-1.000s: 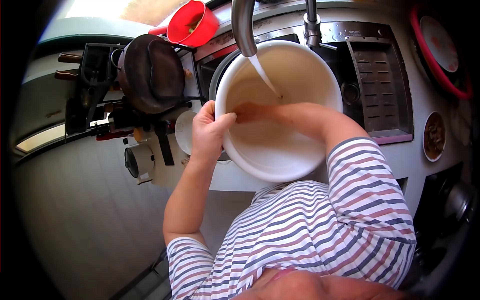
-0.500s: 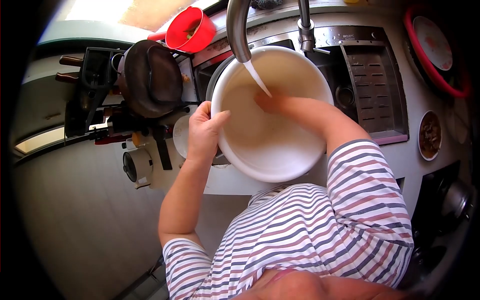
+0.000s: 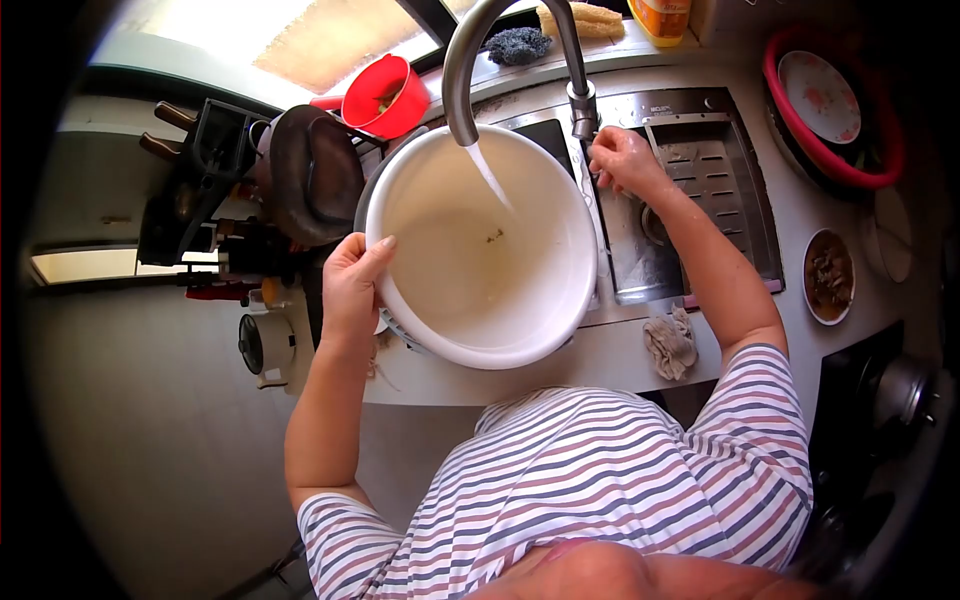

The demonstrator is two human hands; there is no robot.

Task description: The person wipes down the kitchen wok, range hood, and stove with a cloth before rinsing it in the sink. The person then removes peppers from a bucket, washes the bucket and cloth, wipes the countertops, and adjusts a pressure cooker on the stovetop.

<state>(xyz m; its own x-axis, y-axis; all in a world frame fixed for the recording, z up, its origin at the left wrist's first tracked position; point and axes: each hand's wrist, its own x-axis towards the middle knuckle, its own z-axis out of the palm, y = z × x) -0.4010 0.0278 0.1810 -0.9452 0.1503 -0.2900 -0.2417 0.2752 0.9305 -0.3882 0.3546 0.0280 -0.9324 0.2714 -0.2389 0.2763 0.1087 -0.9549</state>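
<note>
My left hand (image 3: 352, 283) grips the left rim of a large white basin (image 3: 540, 325), thumb over the edge, fingers outside. The basin is tilted over the sink, and water runs into it from the curved metal faucet (image 3: 461, 90). Small dark bits (image 3: 494, 236) lie inside near the middle. To the right of the basin my right hand (image 3: 624, 160) is raised beside the faucet's base and lever, its fingers curled; whether it touches the lever or pinches something is too small to tell.
A red pot (image 3: 385, 97) and a dark pan (image 3: 310, 175) stand at the left. Right of the basin are a metal drainboard (image 3: 715, 165), a grey rag (image 3: 670, 343), a food bowl (image 3: 829, 277) and a red basin (image 3: 860, 172). A dark scrubber (image 3: 518, 46) sits behind the faucet.
My right hand has come out of the basin and moved right to the faucet's base. The view has shifted, showing more behind the faucet. My left hand still holds the rim.
</note>
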